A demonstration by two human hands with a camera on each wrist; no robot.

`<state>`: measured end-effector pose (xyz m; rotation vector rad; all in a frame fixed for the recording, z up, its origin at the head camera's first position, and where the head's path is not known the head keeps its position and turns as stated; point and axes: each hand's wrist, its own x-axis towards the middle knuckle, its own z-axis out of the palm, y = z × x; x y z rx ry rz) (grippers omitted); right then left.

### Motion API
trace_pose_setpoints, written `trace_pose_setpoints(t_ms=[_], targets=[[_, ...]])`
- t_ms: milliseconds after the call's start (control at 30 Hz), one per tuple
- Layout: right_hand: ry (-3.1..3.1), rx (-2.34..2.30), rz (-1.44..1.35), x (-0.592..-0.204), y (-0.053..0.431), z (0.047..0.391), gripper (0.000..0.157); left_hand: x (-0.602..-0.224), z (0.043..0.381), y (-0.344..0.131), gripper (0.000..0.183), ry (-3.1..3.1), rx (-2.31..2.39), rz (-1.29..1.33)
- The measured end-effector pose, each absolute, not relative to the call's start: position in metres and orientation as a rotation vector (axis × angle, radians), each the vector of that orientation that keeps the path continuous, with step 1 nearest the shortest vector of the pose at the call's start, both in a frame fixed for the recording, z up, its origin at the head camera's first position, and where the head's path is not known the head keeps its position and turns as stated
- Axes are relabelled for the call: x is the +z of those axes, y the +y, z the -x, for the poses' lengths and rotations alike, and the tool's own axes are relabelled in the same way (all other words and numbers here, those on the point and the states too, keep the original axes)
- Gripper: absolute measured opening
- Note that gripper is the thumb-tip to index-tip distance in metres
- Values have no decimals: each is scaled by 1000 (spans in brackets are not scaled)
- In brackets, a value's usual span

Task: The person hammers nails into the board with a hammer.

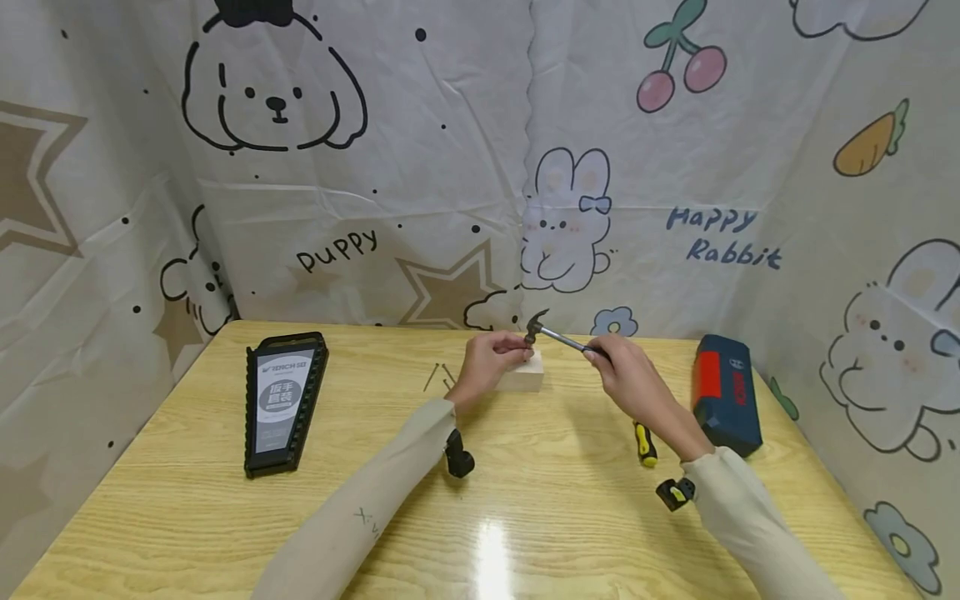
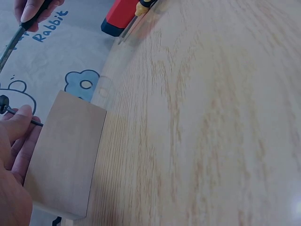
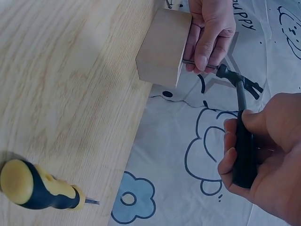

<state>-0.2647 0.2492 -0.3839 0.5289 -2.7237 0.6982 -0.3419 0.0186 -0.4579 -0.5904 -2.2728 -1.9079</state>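
On the left of the table [image 1: 375, 517] lies a black rack [image 1: 250, 408], its long sides ridged and its shape narrowing toward the near end; it frames a pale printed card [image 1: 283, 400]. On the far right sits a dark blue and red case [image 1: 729, 396], boxy with rounded edges; its inside is hidden from view.

Between them, toward the far edge, a smooth, pale wooden block [image 3: 164, 44] rests on the table. The left hand [image 1: 487, 362] is at its top, thumb and fingers pinching a thin metal nail [image 3: 189, 61], which stands upright with its lower end at the block's upper face. The right hand [image 1: 630, 375] has its fingers wrapped round the black grip of a claw hammer [image 1: 562, 337]; the steel shaft slants left and the dark striking face is at the nail's head, though whether they touch is hard to tell.

Slender loose nails [image 1: 432, 377] lie just left of the block. Nearer, on the right, is a yellow and black screwdriver [image 1: 644, 444] with a bulbous handle. The tabletop shows yellowish wood grain with a glossy highlight; creased white cloth [image 1: 435, 183] printed with cartoons hangs behind.
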Motion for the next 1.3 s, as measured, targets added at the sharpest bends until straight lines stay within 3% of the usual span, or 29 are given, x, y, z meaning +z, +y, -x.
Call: trace_pose_setpoints(t_ms=[733, 967, 1300], targets=[[-2420, 741, -572, -378, 257, 265, 14, -458, 343, 23, 14, -2237, -1933, 629], [-2595, 645, -614, -386, 266, 267, 9, -458, 345, 27, 16, -2264, -1896, 637], [-2720, 881, -519, -402, 267, 272, 18, -460, 344, 18, 16, -2270, -1865, 655]])
